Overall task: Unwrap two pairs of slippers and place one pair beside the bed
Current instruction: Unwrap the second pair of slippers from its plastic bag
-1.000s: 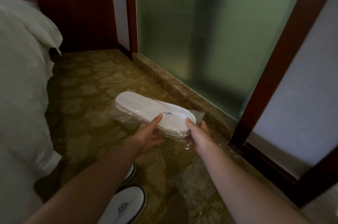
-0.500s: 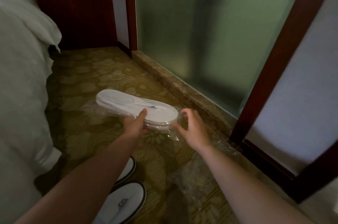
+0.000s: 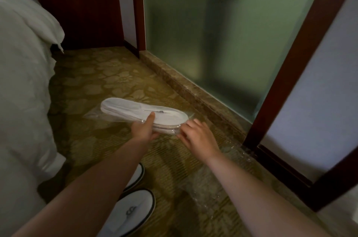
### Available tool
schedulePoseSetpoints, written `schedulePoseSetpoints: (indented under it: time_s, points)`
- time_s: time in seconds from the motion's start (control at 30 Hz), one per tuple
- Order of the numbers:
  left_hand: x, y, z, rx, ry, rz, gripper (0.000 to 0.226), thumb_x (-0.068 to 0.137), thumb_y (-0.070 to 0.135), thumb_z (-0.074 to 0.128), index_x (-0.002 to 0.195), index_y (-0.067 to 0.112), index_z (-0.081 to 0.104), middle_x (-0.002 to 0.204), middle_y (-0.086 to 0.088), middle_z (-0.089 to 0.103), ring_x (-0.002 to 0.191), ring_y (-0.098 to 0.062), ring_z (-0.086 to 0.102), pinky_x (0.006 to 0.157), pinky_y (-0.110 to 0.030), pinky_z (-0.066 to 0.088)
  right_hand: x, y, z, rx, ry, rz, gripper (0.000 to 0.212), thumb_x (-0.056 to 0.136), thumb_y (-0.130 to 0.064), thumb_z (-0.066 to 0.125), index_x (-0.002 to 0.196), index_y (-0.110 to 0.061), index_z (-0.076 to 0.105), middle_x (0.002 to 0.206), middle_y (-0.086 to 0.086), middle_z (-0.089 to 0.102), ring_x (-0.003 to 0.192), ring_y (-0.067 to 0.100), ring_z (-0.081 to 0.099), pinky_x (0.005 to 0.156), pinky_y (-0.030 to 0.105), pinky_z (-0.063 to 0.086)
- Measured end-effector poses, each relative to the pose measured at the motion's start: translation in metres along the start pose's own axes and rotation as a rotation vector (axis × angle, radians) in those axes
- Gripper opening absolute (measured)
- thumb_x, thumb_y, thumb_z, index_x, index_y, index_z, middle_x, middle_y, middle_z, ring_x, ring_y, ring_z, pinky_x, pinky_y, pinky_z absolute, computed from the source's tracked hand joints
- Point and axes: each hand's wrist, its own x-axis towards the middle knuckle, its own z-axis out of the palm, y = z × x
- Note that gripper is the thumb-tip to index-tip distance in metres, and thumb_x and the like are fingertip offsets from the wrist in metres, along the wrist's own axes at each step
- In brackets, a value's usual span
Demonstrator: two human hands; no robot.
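- Left hand (image 3: 143, 130): forearm extended forward from lower left, palm under the wrapped pair of slippers (image 3: 143, 113), thumb pressed on top; grips it from the near long edge
- Wrapped pair: flat, stacked, inside clear plastic wrap (image 3: 93, 115), held in the air above the carpet (image 3: 93, 81), toe end pointing toward the bed (image 3: 21, 81)
- Right hand (image 3: 199, 138): forearm reaching in from lower right, fingers curled, fingertips (image 3: 184, 130) at the heel end of the wrap; whether they pinch the plastic, cannot tell
- Second pair of slippers (image 3: 133, 211), white with dark trim, lies on the carpet beside the bed, partly hidden under the left forearm
- Loose clear wrap (image 3: 203, 194) lies on the carpet under the right forearm
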Motion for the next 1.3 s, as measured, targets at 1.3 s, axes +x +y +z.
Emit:
schedulePoseSetpoints:
  time_s: [1.3]
  points:
    - [0.027,-0.009,-0.016,0.111,-0.148,-0.065,0.059,0.085,0.021,0.065,0.138,0.011,0.04,0.132,-0.015,0.057,0.109,-0.033,0.062,0.069,-0.043,0.057,-0.001,0.032,0.017,0.636,-0.132,0.88,0.024,0.093,-0.011,0.047,0.073,-0.012,0.061,0.069,0.0,0.055,0.076,0.018,0.052,0.056,0.025,0.036]
